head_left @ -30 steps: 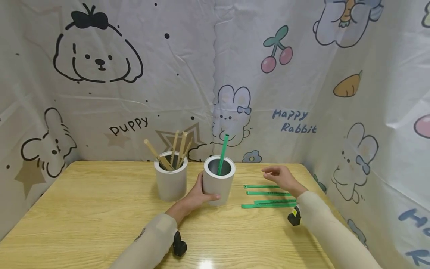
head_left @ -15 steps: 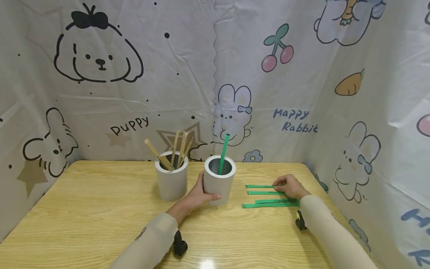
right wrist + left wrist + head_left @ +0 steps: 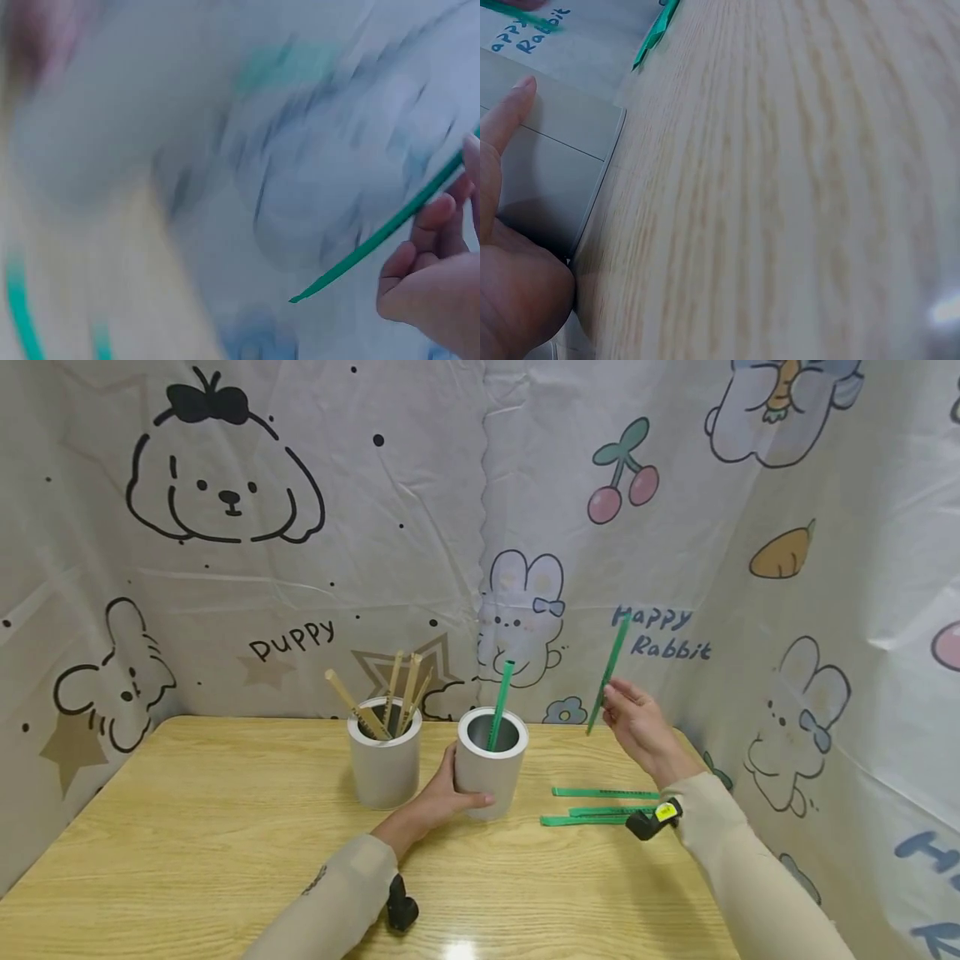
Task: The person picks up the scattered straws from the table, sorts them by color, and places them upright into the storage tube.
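My left hand (image 3: 431, 797) grips a white cup (image 3: 487, 785) with a metallic inside, thumb across its front. One green wrapped straw (image 3: 502, 693) leans in that cup. In the left wrist view the thumb lies along the cup's wall (image 3: 555, 176). My right hand (image 3: 641, 731) pinches another green wrapped straw (image 3: 617, 647) between thumb and fingertips, raised above the table and tilted. In the right wrist view the held straw (image 3: 360, 251) slants down away from the fingers. Several green wrapped straws (image 3: 600, 792) lie on the table below the right hand.
A second white cup (image 3: 384, 772) stands left of the held one, with several tan wrapped straws (image 3: 412, 685) in it. The wood-grain table (image 3: 225, 827) ends at a printed cloth (image 3: 420, 527) hanging behind and on both sides.
My right hand reached down to the rearmost green straw on the table, took hold of it and lifted it, turning it near upright. The left hand and cup stay in place.
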`<state>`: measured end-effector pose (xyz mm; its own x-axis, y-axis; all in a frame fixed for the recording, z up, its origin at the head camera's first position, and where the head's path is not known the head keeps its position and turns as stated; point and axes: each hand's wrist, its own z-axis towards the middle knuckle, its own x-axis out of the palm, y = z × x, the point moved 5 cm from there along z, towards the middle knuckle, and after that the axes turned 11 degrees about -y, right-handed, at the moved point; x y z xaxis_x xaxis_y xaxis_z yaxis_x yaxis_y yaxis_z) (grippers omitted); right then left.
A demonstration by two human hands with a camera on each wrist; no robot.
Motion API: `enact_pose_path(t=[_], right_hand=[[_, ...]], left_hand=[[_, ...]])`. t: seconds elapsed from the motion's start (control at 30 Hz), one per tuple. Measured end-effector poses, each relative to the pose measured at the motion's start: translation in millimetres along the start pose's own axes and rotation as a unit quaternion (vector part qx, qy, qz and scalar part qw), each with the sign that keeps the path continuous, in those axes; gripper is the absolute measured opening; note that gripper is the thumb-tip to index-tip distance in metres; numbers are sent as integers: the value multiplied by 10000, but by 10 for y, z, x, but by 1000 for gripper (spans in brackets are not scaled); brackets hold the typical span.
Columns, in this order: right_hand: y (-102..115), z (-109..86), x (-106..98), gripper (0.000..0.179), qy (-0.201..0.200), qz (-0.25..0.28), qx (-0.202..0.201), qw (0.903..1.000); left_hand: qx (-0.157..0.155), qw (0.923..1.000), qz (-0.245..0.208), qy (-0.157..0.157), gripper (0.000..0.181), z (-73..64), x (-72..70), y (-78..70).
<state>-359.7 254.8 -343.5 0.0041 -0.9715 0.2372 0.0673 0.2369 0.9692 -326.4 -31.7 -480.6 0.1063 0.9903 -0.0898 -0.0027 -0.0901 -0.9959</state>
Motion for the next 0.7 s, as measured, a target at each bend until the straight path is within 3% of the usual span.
enact_pose_path(t=[0.07,0.13,0.2,0.27,0.37,0.5,0.6,0.7], right_hand=[[155,-85,265,26,325,1174,-93,9925],[242,-165,501,28,661,1741,-240,9822],[242,-220,700,29,835,1898,-281,9779],[160,-256,846,30,846,1808,-151,9798],[-65,-295,944,27,644,1332,276,9886],[-335,-303,800,27,236,62,612,9978],[-441,-259,531,46,64,-938,648,9935],[-546,-205,164,56,53,-1891,703,9794]], left_hand=[[-5,10000,-2,6,112,-1,5,-3],[5,10000,-14,5,112,-5,5,-4],[-19,10000,-40,-3,111,-5,6,2],[-32,10000,-27,-9,111,-4,13,7],[-41,10000,12,-20,111,-4,20,11],[3,10000,51,12,111,-8,28,2],[-14,10000,7,15,112,-1,27,5],[-45,10000,-68,-13,112,7,18,11]])
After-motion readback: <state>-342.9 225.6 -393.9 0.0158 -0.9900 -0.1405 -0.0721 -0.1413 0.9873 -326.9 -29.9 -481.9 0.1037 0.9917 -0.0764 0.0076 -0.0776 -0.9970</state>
